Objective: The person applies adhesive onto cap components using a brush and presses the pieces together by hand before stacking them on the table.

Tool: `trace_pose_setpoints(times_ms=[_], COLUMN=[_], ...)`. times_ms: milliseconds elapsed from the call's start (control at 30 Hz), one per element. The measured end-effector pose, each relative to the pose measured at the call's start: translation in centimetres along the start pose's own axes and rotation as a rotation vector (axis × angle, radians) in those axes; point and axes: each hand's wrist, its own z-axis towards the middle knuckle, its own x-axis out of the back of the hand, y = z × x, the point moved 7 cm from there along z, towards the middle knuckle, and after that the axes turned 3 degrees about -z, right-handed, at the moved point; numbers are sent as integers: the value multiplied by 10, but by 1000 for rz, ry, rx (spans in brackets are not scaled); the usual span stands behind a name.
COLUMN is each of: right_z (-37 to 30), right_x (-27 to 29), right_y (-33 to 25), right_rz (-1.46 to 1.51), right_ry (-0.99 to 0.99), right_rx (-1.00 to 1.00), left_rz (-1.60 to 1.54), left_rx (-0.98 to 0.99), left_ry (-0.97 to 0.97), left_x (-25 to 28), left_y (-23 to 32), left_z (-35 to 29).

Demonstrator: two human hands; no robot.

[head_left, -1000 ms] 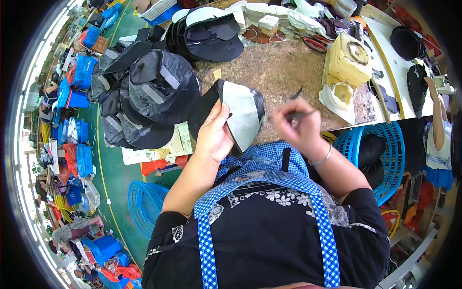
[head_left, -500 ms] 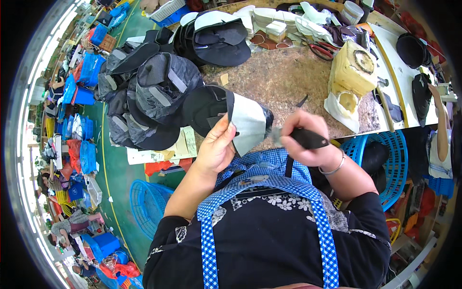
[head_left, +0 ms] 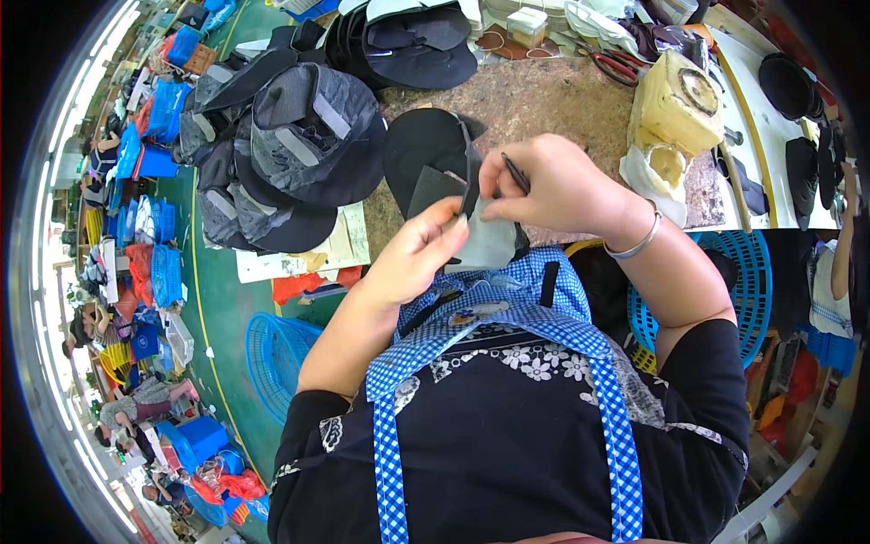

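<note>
A black cap [head_left: 426, 154] with a rounded brim and a pale grey panel [head_left: 485, 238] is in front of me, over the near edge of the table. My left hand [head_left: 421, 252] pinches its folded edge between thumb and fingers. Just to the right, my right hand [head_left: 553, 186] is closed round a slim black-handled tool [head_left: 515, 172]; the tool's working end is hidden behind my fingers and the cap. The right fingertips are close against the cap's raised edge.
Grey and black caps [head_left: 304, 136] are heaped at the left, with stacked black brims [head_left: 421, 50] behind. A yellowish block-shaped container [head_left: 678, 104] and red-handled scissors [head_left: 618, 66] lie at the right. Blue baskets [head_left: 281, 358] stand below the table on both sides.
The cap has turned and moved slightly right, its pale panel now lower. My right hand has risen and come over the cap's edge. My left hand has shifted a little right.
</note>
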Motion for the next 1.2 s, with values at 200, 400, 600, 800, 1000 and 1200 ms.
trace_pose_setpoints(times_ms=[200, 400, 600, 800, 1000, 1200], right_z=[-3, -11, -16, -17, -22, -32], right_x=[-2, -5, -9, -14, -9, -7], right_y=[-3, 1, 4, 10, 4, -14], right_rz=[-195, -138, 28, 45, -51, -255], right_ry=[-11, 84, 77, -37, -18, 166], right_rx=[-96, -70, -112, -110, -140, 83], left_rz=[185, 294, 480, 624, 630, 512], left_rx=[15, -30, -89, -256, -257, -328], left_ry=[117, 109, 18, -112, -78, 61], left_x=[7, 5, 5, -9, -7, -1], left_y=[-6, -2, 2, 11, 9, 7], left_z=[7, 5, 6, 7, 11, 16])
